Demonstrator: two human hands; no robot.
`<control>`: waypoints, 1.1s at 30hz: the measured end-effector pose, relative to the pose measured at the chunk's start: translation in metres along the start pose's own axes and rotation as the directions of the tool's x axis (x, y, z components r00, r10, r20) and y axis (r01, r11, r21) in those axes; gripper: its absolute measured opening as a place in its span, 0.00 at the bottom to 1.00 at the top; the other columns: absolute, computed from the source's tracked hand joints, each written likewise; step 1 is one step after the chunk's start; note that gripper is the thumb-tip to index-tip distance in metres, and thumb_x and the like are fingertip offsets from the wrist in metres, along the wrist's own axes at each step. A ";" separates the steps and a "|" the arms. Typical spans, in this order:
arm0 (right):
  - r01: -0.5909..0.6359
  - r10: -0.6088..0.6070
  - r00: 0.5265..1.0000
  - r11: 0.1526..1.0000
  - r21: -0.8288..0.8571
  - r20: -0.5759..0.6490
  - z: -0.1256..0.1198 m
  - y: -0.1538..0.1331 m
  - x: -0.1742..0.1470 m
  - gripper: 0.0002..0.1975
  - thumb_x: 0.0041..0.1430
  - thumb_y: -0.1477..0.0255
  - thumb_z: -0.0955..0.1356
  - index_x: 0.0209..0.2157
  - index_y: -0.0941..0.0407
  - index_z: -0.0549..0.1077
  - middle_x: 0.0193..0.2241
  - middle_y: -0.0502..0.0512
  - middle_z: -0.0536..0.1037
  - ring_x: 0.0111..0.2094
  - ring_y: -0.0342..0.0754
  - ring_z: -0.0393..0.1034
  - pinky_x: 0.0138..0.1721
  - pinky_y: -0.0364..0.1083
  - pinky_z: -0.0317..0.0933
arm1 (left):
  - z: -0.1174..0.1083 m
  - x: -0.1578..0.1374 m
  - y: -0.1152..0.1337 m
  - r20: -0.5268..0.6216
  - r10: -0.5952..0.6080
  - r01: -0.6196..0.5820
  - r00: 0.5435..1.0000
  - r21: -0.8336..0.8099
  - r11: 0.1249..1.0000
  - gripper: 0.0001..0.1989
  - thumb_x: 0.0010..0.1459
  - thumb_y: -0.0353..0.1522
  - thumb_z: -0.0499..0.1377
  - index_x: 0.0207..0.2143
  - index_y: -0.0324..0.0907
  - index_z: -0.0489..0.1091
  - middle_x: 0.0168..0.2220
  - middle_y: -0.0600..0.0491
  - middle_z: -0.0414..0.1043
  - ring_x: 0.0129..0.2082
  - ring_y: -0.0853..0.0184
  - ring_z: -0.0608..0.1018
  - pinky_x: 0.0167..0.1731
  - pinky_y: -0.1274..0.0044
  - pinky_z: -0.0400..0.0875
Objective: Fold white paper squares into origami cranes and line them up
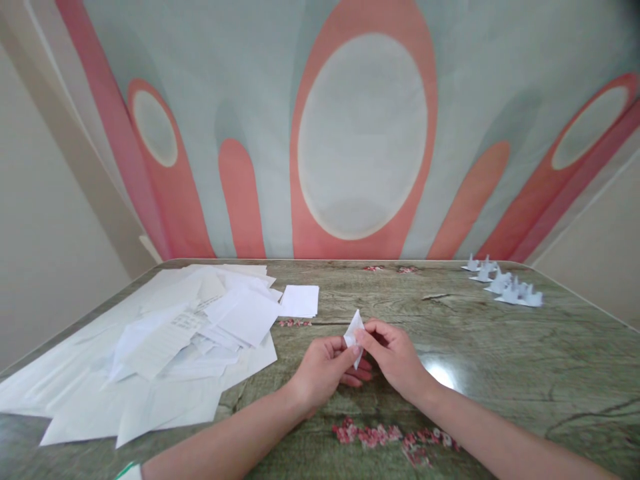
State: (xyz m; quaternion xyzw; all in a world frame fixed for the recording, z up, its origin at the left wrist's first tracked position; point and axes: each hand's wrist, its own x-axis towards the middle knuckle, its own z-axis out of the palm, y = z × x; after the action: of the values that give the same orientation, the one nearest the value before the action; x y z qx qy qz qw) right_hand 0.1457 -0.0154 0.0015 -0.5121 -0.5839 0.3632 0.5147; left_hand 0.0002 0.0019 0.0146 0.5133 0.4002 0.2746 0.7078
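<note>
A small folded piece of white paper [356,324] is pinched between both hands above the middle of the table. It has a pointed tip at the top and another point showing below the thumbs. My left hand [327,363] grips its lower left side, with thumb on the near face and fingers behind. My right hand [393,350] pinches the paper's right side between thumb and forefinger. The thumbs hide part of the folds.
A neat stack of white paper squares [300,301] lies left of my hands. Farther left spreads a heap of loose white sheets [175,373]. Several small folded paper figures [515,291] stand at the back right of the wood-grain table [505,360], near a patterned wall covering [270,133].
</note>
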 end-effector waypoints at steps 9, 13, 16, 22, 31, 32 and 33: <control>-0.039 0.042 0.997 0.998 0.053 -0.059 0.000 0.004 0.000 0.15 0.56 0.61 0.64 0.25 0.58 0.70 0.22 0.49 0.68 0.25 0.43 0.60 0.26 0.41 0.56 | -0.001 0.001 -0.001 0.040 -0.016 0.013 0.999 0.075 0.997 0.19 0.47 0.45 0.61 0.29 0.36 0.67 0.25 0.47 0.76 0.25 0.65 0.78 0.25 0.78 0.70; -0.062 0.068 0.995 0.994 0.095 -0.067 0.002 0.007 0.001 0.15 0.55 0.60 0.65 0.24 0.58 0.70 0.21 0.49 0.68 0.24 0.43 0.60 0.27 0.41 0.56 | -0.002 0.002 -0.003 0.041 -0.011 0.008 0.999 0.074 0.997 0.18 0.48 0.44 0.61 0.29 0.36 0.65 0.24 0.48 0.75 0.24 0.66 0.78 0.24 0.78 0.70; -0.087 0.098 0.992 0.987 0.135 -0.076 0.002 0.009 0.002 0.15 0.55 0.60 0.64 0.25 0.58 0.70 0.21 0.49 0.69 0.24 0.42 0.60 0.26 0.41 0.56 | -0.002 0.002 -0.002 0.056 0.000 -0.004 0.998 0.058 0.998 0.17 0.48 0.41 0.62 0.30 0.35 0.67 0.27 0.47 0.76 0.27 0.65 0.78 0.28 0.77 0.71; -0.071 0.076 0.996 0.992 0.103 -0.041 -0.001 0.006 0.003 0.15 0.55 0.61 0.64 0.26 0.58 0.71 0.21 0.48 0.69 0.23 0.42 0.61 0.26 0.41 0.56 | -0.004 0.002 0.000 0.081 0.031 -0.037 0.996 0.079 0.996 0.17 0.46 0.39 0.63 0.35 0.35 0.70 0.34 0.47 0.75 0.36 0.63 0.77 0.30 0.78 0.71; -0.021 0.021 1.000 0.998 0.052 -0.009 0.002 0.002 -0.001 0.13 0.56 0.64 0.64 0.25 0.58 0.71 0.22 0.49 0.69 0.24 0.42 0.61 0.27 0.41 0.56 | -0.003 0.003 -0.003 0.014 0.039 -0.040 0.999 0.069 0.997 0.18 0.47 0.43 0.62 0.31 0.36 0.68 0.25 0.51 0.74 0.23 0.69 0.77 0.25 0.79 0.71; -0.020 0.020 1.000 0.998 0.052 -0.008 0.002 0.002 0.000 0.13 0.56 0.64 0.64 0.25 0.58 0.71 0.22 0.49 0.69 0.24 0.42 0.61 0.27 0.41 0.56 | -0.003 0.003 -0.003 0.014 0.039 -0.040 0.999 0.069 0.997 0.18 0.47 0.43 0.62 0.31 0.36 0.68 0.25 0.50 0.74 0.23 0.69 0.77 0.25 0.79 0.71; -0.018 0.019 1.000 0.999 0.051 -0.008 0.001 0.002 0.000 0.12 0.56 0.64 0.64 0.25 0.57 0.71 0.22 0.49 0.69 0.24 0.42 0.61 0.27 0.41 0.56 | -0.003 0.003 -0.003 0.018 0.038 -0.039 0.999 0.069 0.997 0.18 0.47 0.43 0.62 0.31 0.36 0.68 0.25 0.50 0.74 0.23 0.69 0.77 0.25 0.79 0.71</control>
State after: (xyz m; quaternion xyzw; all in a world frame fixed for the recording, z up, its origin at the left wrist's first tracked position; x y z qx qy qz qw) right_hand 0.1448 -0.0150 -0.0005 -0.5057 -0.5677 0.3805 0.5264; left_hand -0.0007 0.0052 0.0103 0.5473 0.3936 0.2700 0.6875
